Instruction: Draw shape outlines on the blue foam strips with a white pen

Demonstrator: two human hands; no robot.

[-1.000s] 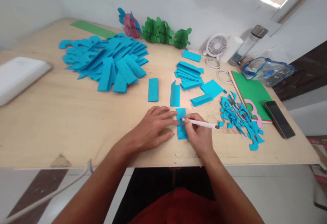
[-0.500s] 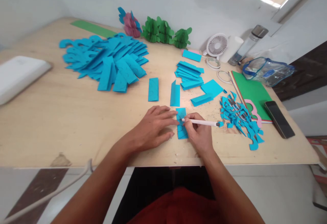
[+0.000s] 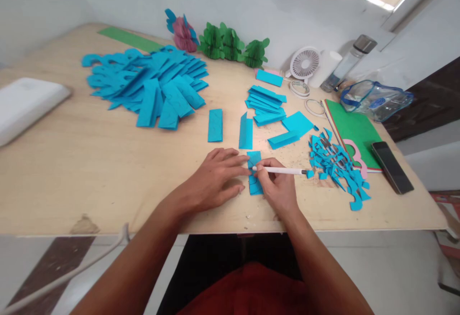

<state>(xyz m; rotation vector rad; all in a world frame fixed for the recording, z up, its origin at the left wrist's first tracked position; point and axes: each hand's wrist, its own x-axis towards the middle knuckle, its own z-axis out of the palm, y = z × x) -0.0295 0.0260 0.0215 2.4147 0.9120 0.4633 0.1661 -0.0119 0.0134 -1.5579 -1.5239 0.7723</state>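
Right hand [image 3: 277,186]: fingers pinching white pen [image 3: 282,170], tip at blue paper [image 3: 255,188]; left hand [image 3: 217,178]: fingers spread, tips on paper's edge.

The left hand [image 3: 219,181] lies on the worktop [image 3: 118,176], fingers spread, with fingertips at the left edge of a blue strip [image 3: 256,188]. The right hand [image 3: 279,188] grips a white pen [image 3: 285,170], its tip over the strip near the left fingers. Beyond, a folded piece [image 3: 246,133] sits partly open, right of a flat one [image 3: 215,126]. A big blue pile [image 3: 154,85] spreads at back left. To the right, scraps [image 3: 338,162] lie beside green paper [image 3: 355,123] and a phone [image 3: 392,167]; a fan [image 3: 304,62] stands near a bottle [image 3: 348,63].
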